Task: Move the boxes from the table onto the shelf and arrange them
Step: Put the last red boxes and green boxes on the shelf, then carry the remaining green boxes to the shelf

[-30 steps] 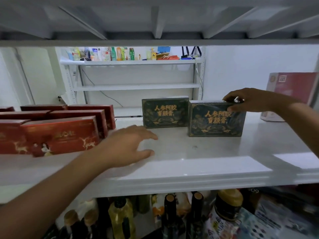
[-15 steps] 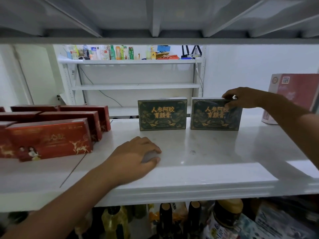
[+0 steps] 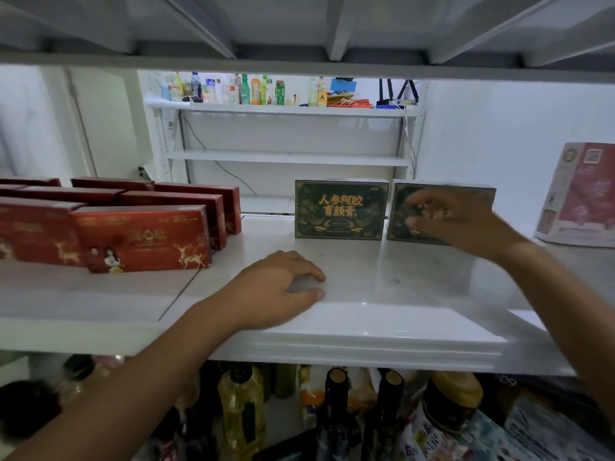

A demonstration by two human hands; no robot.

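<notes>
Two dark green boxes with gold lettering stand upright side by side at the back of the white shelf (image 3: 416,304). The left green box (image 3: 341,210) is fully in view. The right green box (image 3: 479,197) is partly hidden by my right hand (image 3: 456,217), which is blurred in front of its face with fingers spread and nothing held. My left hand (image 3: 279,291) rests palm down on the shelf near its front edge, fingers curled, holding nothing. Several red boxes (image 3: 143,237) with deer pictures stand in rows on the left of the shelf.
A pink and white carton (image 3: 582,194) leans at the far right of the shelf. Bottles and jars (image 3: 339,410) crowd the level below. The shelf above (image 3: 299,61) hangs low overhead. Another rack with drinks (image 3: 253,91) stands behind.
My right hand has come off the top of the right green box and now moves in front of it. That box stands back beside the left one. My left hand stayed put.
</notes>
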